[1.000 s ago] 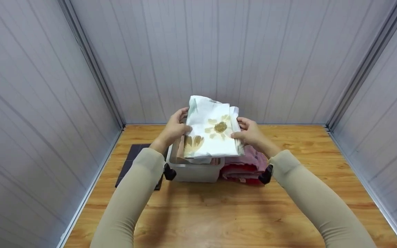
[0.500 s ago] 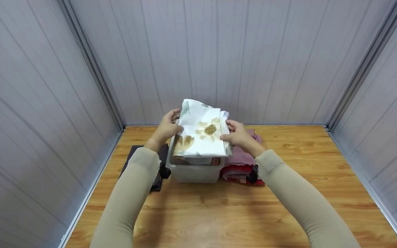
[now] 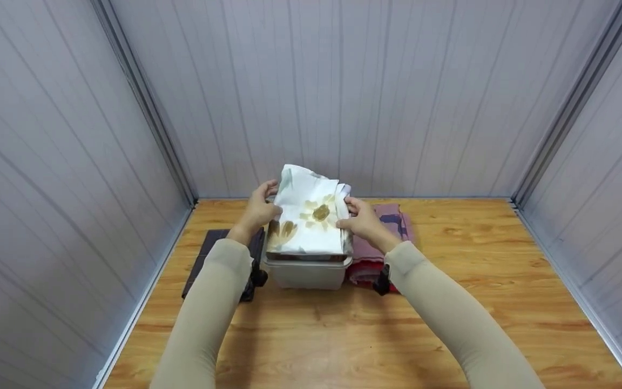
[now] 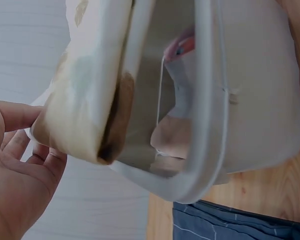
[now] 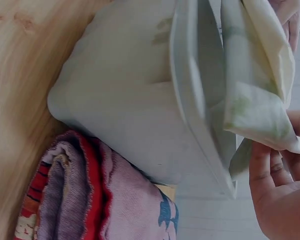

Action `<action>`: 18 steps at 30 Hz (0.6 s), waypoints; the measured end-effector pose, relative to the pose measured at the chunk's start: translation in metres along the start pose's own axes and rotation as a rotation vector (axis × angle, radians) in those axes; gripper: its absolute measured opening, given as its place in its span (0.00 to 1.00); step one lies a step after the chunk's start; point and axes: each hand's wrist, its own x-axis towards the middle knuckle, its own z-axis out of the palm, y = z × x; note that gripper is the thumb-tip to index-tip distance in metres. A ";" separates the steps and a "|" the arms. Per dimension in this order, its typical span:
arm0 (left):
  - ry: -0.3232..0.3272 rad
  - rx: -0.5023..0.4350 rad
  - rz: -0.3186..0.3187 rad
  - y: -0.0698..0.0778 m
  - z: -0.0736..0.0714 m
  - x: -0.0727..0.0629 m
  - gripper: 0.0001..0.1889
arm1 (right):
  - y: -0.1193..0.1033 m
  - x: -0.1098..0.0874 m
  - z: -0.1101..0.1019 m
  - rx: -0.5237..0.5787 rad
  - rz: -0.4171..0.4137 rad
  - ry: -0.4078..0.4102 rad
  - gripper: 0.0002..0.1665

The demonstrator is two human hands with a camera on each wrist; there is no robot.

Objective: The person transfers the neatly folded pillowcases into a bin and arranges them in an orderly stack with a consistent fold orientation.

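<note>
A folded white cloth with tan flowers lies level over the mouth of a white plastic bin. Its left edge is pinched by my left hand, thumb on top and fingers beneath. My right hand pinches the right edge the same way. The left wrist view shows the cloth's folded corner just above the bin's rim. Inside the bin, folded pinkish and pale fabric shows through the gap. From the right wrist side, the cloth's pale green end hangs beside the rim.
Left of the bin lies a dark folded cloth with thin lines. A thick pink and red folded towel sits against its right side. Everything rests on a wood-grain surface, with pale panel walls behind and at both sides.
Both hands have carried the floral cloth left and downward, from above the bin's right part to right over its opening. The bin and the other folded cloths have stayed in place.
</note>
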 end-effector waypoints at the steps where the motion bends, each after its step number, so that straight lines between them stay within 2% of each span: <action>1: 0.000 0.002 0.001 -0.001 0.000 -0.001 0.43 | 0.001 0.000 0.001 -0.003 0.001 0.001 0.50; 11: 0.008 -0.014 0.008 -0.009 0.006 -0.002 0.43 | 0.008 0.002 0.004 -0.063 0.007 0.038 0.48; 18: 0.033 -0.023 0.017 -0.011 0.006 -0.001 0.43 | 0.007 0.004 0.011 -0.047 0.007 0.075 0.47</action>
